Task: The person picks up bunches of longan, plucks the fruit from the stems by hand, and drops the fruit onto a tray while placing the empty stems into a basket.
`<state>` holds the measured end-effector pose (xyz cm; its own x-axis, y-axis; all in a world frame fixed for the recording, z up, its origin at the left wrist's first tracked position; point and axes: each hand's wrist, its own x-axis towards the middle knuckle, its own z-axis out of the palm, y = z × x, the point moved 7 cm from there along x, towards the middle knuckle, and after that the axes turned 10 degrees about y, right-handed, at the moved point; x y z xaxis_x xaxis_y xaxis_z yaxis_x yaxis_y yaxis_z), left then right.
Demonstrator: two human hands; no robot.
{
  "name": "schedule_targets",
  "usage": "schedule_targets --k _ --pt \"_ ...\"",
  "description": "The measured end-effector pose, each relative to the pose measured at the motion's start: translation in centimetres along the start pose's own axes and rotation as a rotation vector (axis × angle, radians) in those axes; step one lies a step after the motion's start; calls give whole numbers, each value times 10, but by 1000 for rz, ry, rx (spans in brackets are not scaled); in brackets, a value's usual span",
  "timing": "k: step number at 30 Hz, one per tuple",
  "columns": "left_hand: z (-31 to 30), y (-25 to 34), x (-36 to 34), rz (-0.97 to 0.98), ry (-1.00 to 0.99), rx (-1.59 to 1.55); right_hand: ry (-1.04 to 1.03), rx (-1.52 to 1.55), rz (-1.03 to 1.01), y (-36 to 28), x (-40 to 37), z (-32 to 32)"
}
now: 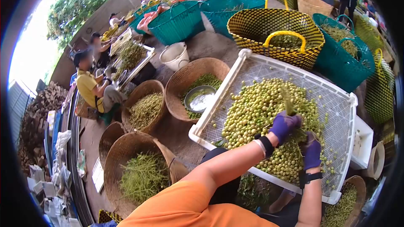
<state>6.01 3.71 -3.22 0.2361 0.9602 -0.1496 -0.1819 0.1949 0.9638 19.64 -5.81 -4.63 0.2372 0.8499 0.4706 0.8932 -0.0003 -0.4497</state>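
Observation:
My left hand [285, 127], in a purple glove, is closed around a bunch of thin green stems [288, 103] that sticks up past the fingers. Close below it, my right hand [311, 151], gloved the same way, is closed at the lower part of the bunch; its fingertips are partly hidden. Both hands are over a heap of round yellow-green fruits [252, 113]. The fruits lie on a white mesh tray [336, 101] with a raised rim, and some loose ones are scattered toward its right side.
Left of the tray stand wicker baskets: one of stems [113, 172], one of fruits [158, 88], one with a metal bowl [200, 99]. A yellow-black woven basket [248, 25] and teal baskets [176, 23] stand beyond. A person in yellow [87, 86] sits at left.

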Motion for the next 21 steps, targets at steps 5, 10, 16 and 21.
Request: schedule_targets --k 5,10,16,21 --pt "-9 1 10 489 -10 260 -97 266 262 13 -4 6" --pt "-4 2 -2 -78 54 30 -291 -112 360 13 -3 -4" --pt "-16 13 1 -47 117 45 -54 110 100 25 -5 13" --pt "-20 -1 9 -16 19 -8 -257 -91 243 26 -8 -3"
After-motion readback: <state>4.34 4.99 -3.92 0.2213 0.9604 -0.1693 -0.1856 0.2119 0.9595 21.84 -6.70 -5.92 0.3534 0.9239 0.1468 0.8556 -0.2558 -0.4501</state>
